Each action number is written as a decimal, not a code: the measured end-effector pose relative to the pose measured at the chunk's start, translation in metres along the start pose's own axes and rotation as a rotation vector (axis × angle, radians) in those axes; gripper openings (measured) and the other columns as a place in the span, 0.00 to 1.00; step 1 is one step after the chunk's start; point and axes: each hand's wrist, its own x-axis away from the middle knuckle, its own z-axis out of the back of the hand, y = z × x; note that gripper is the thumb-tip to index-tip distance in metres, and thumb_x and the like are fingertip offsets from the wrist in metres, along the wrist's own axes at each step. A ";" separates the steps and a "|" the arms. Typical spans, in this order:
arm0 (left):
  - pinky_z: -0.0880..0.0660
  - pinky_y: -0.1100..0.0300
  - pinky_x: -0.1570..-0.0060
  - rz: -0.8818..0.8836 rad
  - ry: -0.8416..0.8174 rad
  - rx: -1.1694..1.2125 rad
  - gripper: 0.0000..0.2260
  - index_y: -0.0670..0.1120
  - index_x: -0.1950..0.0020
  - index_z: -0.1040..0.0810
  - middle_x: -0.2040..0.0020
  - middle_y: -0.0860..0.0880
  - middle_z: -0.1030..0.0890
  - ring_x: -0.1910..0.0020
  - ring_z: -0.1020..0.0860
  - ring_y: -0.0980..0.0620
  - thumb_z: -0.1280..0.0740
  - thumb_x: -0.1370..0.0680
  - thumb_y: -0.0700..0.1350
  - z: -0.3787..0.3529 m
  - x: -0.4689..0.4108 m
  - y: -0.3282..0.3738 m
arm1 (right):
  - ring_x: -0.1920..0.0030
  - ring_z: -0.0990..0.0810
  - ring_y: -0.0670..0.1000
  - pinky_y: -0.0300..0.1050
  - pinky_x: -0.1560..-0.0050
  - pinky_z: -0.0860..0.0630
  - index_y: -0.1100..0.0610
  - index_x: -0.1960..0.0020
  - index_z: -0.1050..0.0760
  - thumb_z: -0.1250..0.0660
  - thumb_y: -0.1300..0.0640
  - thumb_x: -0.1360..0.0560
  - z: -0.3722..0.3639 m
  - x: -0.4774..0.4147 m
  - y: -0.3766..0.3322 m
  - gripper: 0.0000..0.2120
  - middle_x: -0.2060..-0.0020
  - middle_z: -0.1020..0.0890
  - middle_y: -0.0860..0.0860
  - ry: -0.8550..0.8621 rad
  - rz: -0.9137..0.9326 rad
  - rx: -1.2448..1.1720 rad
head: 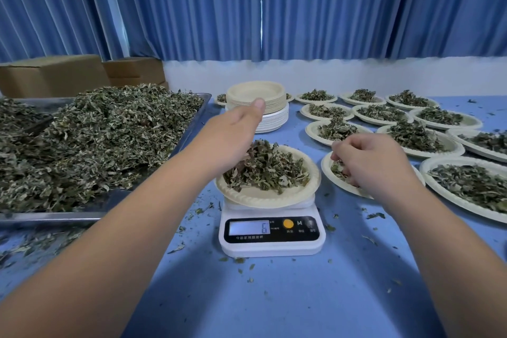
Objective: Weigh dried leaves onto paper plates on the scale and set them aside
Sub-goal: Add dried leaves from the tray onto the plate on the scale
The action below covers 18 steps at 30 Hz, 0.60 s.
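Observation:
A white digital scale (271,239) stands in the middle of the blue table and its display reads 6. On it lies a paper plate (263,196) heaped with dried leaves (271,167). My left hand (227,140) hovers over the plate's left side, thumb stretched out and away, fingers pointing down into the leaves. My right hand (370,162) is over the neighbouring filled plate (327,170) to the right, fingers curled and pinching a few dried leaves. A big metal tray (192,129) on the left holds the loose leaf pile (90,140).
A stack of empty paper plates (258,107) stands behind the scale. Several filled plates (428,143) cover the right side of the table. Cardboard boxes (52,74) stand at the back left before blue curtains. Leaf crumbs lie scattered around the scale.

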 end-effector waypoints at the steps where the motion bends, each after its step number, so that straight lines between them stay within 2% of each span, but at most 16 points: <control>1: 0.29 0.51 0.40 -0.006 0.026 -0.004 0.28 0.56 0.34 0.26 0.38 0.53 0.23 0.39 0.25 0.50 0.52 0.23 0.70 0.000 -0.003 0.001 | 0.74 0.31 0.52 0.43 0.69 0.32 0.56 0.69 0.23 0.34 0.55 0.25 0.000 0.000 0.000 0.15 0.79 0.29 0.49 0.000 -0.002 -0.001; 4: 0.36 0.57 0.43 -0.001 -0.018 -0.092 0.29 0.56 0.32 0.27 0.35 0.53 0.24 0.36 0.28 0.51 0.54 0.22 0.69 0.000 -0.017 0.000 | 0.74 0.31 0.51 0.43 0.69 0.32 0.56 0.69 0.23 0.35 0.54 0.25 0.000 0.000 -0.001 0.15 0.81 0.29 0.46 -0.006 -0.001 0.004; 6: 0.38 0.56 0.40 0.024 -0.151 -0.129 0.30 0.57 0.31 0.28 0.30 0.52 0.27 0.31 0.31 0.50 0.57 0.22 0.69 -0.004 -0.027 -0.002 | 0.74 0.30 0.51 0.42 0.69 0.32 0.55 0.70 0.23 0.35 0.54 0.25 0.000 0.001 -0.001 0.15 0.80 0.29 0.47 -0.007 0.009 0.013; 9: 0.38 0.53 0.40 0.097 -0.289 -0.117 0.31 0.60 0.34 0.28 0.27 0.50 0.31 0.29 0.34 0.47 0.60 0.24 0.71 -0.009 -0.036 -0.005 | 0.74 0.30 0.51 0.42 0.69 0.32 0.55 0.69 0.22 0.34 0.54 0.25 0.000 0.001 -0.002 0.15 0.81 0.29 0.47 -0.006 0.017 0.015; 12: 0.38 0.50 0.33 0.093 -0.311 -0.032 0.31 0.61 0.42 0.24 0.34 0.49 0.25 0.31 0.31 0.47 0.59 0.26 0.73 -0.010 -0.039 -0.005 | 0.75 0.31 0.50 0.40 0.69 0.33 0.57 0.68 0.22 0.34 0.54 0.24 0.000 0.000 -0.002 0.15 0.81 0.29 0.46 -0.003 0.033 0.020; 14: 0.36 0.50 0.34 0.077 -0.309 0.007 0.31 0.62 0.47 0.22 0.40 0.51 0.21 0.35 0.27 0.49 0.58 0.30 0.76 -0.010 -0.039 -0.005 | 0.76 0.31 0.50 0.40 0.70 0.33 0.56 0.68 0.22 0.35 0.54 0.25 0.000 0.000 -0.002 0.14 0.81 0.29 0.46 -0.003 0.037 0.019; 18: 0.34 0.49 0.32 0.021 -0.233 0.088 0.32 0.59 0.46 0.20 0.49 0.54 0.17 0.41 0.22 0.53 0.54 0.31 0.75 -0.013 -0.038 -0.008 | 0.76 0.32 0.50 0.40 0.70 0.34 0.57 0.68 0.22 0.34 0.54 0.25 0.000 0.000 -0.002 0.14 0.80 0.28 0.47 -0.004 0.046 0.007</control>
